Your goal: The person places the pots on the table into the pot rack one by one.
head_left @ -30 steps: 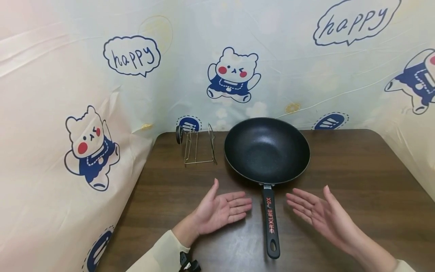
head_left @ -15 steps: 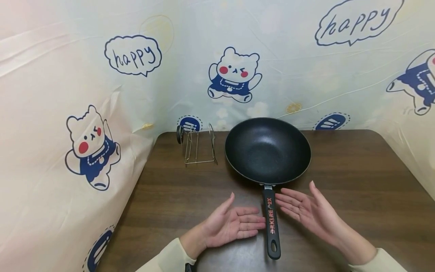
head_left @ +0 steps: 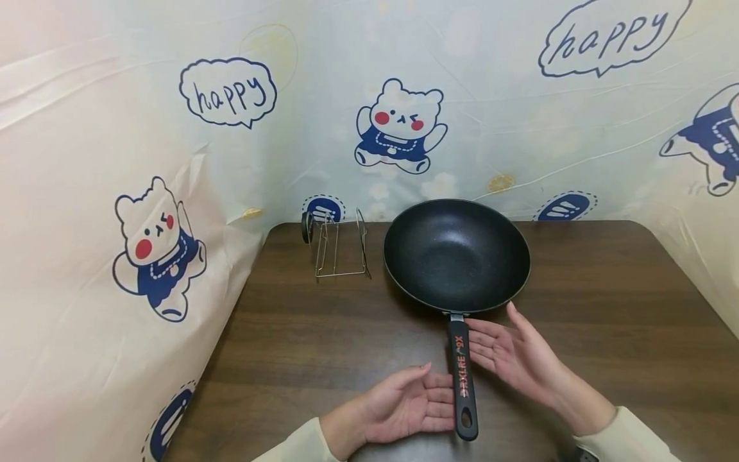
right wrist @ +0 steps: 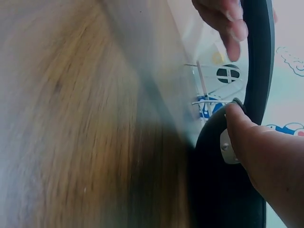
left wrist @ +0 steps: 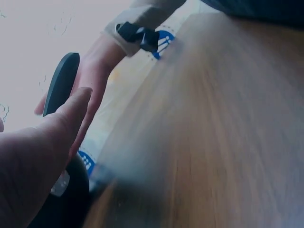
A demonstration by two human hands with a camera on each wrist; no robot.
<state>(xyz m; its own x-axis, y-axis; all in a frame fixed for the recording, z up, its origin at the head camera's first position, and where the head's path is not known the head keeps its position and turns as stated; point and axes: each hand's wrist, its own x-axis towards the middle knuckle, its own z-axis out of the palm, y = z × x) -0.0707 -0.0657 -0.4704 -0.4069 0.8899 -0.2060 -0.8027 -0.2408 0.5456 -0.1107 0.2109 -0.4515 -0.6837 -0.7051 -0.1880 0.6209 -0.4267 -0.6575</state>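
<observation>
A black wok [head_left: 456, 256] with a long black handle [head_left: 462, 378] sits on the table, its handle pointing toward me. Beside the handle's lower half, my left hand [head_left: 404, 405] lies palm up with straight fingers, their tips at the handle's left edge. From the other side my right hand [head_left: 522, 359] reaches the handle's upper part, fingers extended and tips against or partly behind it. Neither hand curls round it. In the right wrist view, the right thumb [right wrist: 256, 142] lies near the metal joint of the wok, and some left fingers [right wrist: 223, 21] show by the handle.
A thin wire rack [head_left: 340, 276] with a round black part stands at the back left of the brown wooden table [head_left: 600, 289]. Behind it hangs a printed cloth [head_left: 496, 115] with bears and lettering, which also covers the sides.
My left hand has moved right and toward me, up to the handle's lower half. My right hand has come left to the handle's upper part. The wok stays in place.
</observation>
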